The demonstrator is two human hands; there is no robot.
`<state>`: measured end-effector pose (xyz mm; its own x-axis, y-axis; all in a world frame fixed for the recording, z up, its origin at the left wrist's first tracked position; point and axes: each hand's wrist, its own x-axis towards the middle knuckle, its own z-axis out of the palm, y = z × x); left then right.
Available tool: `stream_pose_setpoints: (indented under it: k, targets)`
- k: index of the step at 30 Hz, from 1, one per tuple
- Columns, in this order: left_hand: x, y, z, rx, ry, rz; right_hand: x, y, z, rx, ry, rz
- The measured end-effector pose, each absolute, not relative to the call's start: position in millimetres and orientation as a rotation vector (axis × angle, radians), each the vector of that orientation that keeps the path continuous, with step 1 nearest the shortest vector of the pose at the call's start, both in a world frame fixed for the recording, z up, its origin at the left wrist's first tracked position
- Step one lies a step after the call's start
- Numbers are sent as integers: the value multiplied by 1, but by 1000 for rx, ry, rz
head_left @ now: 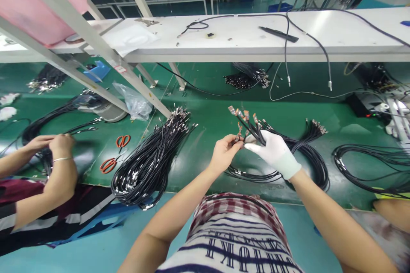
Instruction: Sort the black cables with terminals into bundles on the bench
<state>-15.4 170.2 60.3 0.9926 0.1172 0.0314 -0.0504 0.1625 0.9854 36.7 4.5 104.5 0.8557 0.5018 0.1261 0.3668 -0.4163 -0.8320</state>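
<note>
My right hand, in a white glove, is closed around several black cables. Their metal ends with orange parts fan out up and to the left. My bare left hand is close beside it, with thumb and fingers pinched on one of the cable ends. The fingertips partly cover that end. Behind and below the glove, a coil of black cables lies on the green table. To the left of my hands rests a large looped bundle of black cables with silvery connectors.
Two orange-handled scissors lie left of the large bundle. A co-worker's hands handle cables at far left. A white shelf crosses above the table, with cables hanging from it. More coiled cables lie at right, near another person's arm.
</note>
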Motion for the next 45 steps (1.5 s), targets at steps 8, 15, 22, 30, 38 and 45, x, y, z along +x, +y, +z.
stream_pose_setpoints:
  k: [8,15,22,30,38,45]
  targets:
    - [-18,173,67,1548,13,60,33,6,104,-2102,-602,60]
    - [-18,178,64,1868,-66,123,27,-5,111,-2120,-528,-71]
    - [-22,192,71,1943,-173,-133,22,-17,112,-2097,-427,-94]
    - [-11,177,85,1718,-359,-311,18,-2,128,-1859,-391,17]
    - [-14,166,88,1774,-442,-384,20,-2,147,-1739,-347,120]
    - [-16,166,85,1811,-442,-320,23,-8,136,-1746,-466,377]
